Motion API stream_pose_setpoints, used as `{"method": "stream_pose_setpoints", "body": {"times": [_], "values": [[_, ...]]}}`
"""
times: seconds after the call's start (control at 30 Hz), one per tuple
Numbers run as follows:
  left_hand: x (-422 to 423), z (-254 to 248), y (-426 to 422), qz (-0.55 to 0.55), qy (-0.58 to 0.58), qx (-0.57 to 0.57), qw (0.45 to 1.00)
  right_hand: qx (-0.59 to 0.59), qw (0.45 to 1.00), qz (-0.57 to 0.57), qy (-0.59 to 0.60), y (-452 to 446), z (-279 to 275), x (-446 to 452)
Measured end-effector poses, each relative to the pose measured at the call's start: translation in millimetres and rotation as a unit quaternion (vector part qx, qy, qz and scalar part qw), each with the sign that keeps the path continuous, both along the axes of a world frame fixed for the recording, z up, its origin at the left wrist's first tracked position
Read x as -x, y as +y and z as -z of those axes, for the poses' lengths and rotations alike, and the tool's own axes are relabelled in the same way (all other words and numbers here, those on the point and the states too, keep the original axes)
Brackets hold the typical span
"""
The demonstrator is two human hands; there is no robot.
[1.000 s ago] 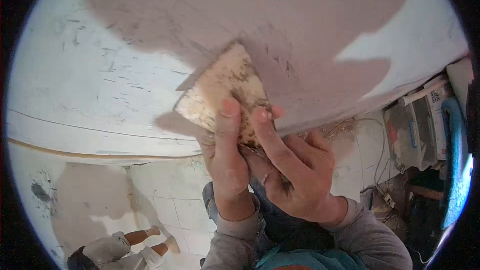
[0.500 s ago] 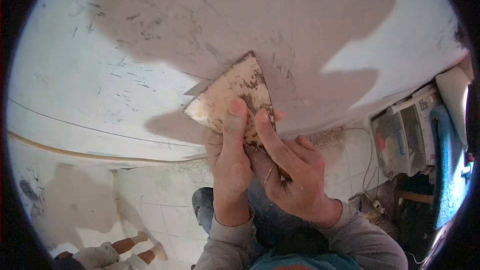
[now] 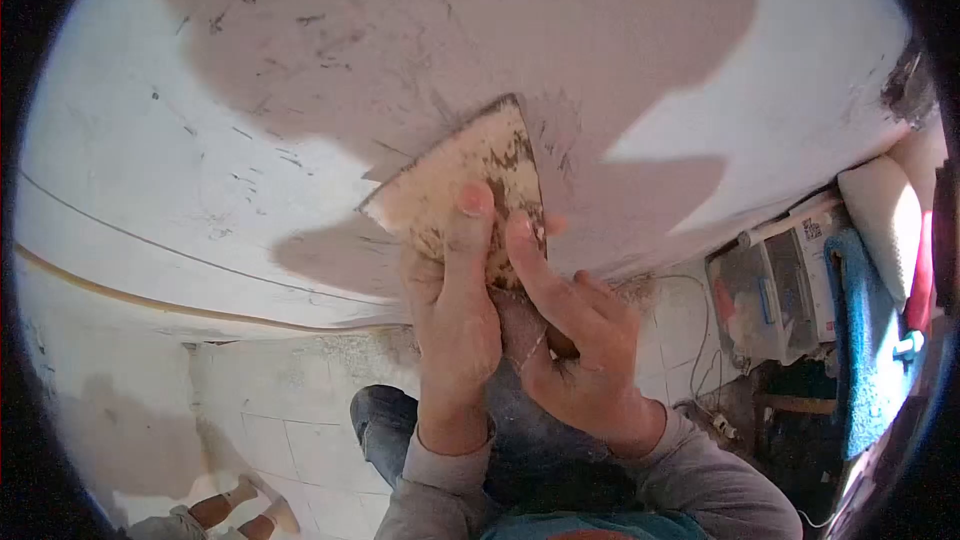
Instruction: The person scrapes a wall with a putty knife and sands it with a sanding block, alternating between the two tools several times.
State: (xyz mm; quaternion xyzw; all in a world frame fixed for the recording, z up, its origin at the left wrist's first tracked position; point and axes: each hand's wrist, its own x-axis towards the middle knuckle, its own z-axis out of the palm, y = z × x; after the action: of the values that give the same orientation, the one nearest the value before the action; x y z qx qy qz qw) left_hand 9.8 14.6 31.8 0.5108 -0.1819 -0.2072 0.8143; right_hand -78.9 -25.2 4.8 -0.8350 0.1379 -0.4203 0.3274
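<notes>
A putty knife (image 3: 462, 152) with a wide, triangular blade is between my two hands, its broad edge turned up and left against the wall. Dried filler and dark stains cover the blade. My left hand (image 3: 457, 305) grips it from the left, the thumb flat on the blade's face. On the other side my right hand (image 3: 590, 350) is closed round the handle, with the index finger stretched along the blade. Part of the handle (image 3: 520, 325) shows between the hands. The pale wall (image 3: 330, 70) bears dark scuffs and my shadow.
At right stand a clear plastic box (image 3: 745, 300), a blue towel (image 3: 860, 340) and a white cushion (image 3: 882, 220). A cable (image 3: 708, 325) trails over the tiled floor (image 3: 310, 440). Another person's legs (image 3: 235, 510) show at lower left. A thin cord (image 3: 200, 255) crosses the wall.
The view has shifted slightly, so the box and towel sit further left. Both hands keep their grip on the putty knife, whose blade stays near the same stretch of wall.
</notes>
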Motion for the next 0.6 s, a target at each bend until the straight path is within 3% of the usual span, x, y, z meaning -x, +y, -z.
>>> {"method": "stream_pose_setpoints", "body": {"times": [0.1, 0.13, 0.23, 0.33, 0.37, 0.4, 0.6], "values": [[1, -17, -2, -0.030, -0.004, 0.066, 0.997, -0.016, 1.000, -0.021, -0.010, 0, -19, -6], [-3, -13, 6, 0.022, 0.012, 0.047, 0.999, -0.019, 1.000, -0.024, -0.002, 4, -15, -3], [-9, 3, 7, 0.035, 0.015, 0.012, 0.999, 0.000, 0.999, -0.005, -0.043, 5, -9, -7], [-2, 7, 6, 0.032, 0.045, 0.061, 0.997, -0.039, 0.998, 0.002, 0.040, 8, -6, 0], [1, 6, 5, 0.023, 0.070, 0.077, 0.994, -0.045, 0.999, 0.003, 0.006, 9, -2, 1], [-3, 11, 8, 0.058, 0.018, 0.070, 0.996, -0.045, 0.998, 0.002, -0.033, 8, -1, -1], [-4, 1, 7, 0.053, 0.037, 0.088, 0.994, -0.011, 0.999, 0.003, -0.039, 6, -9, -5]]}}
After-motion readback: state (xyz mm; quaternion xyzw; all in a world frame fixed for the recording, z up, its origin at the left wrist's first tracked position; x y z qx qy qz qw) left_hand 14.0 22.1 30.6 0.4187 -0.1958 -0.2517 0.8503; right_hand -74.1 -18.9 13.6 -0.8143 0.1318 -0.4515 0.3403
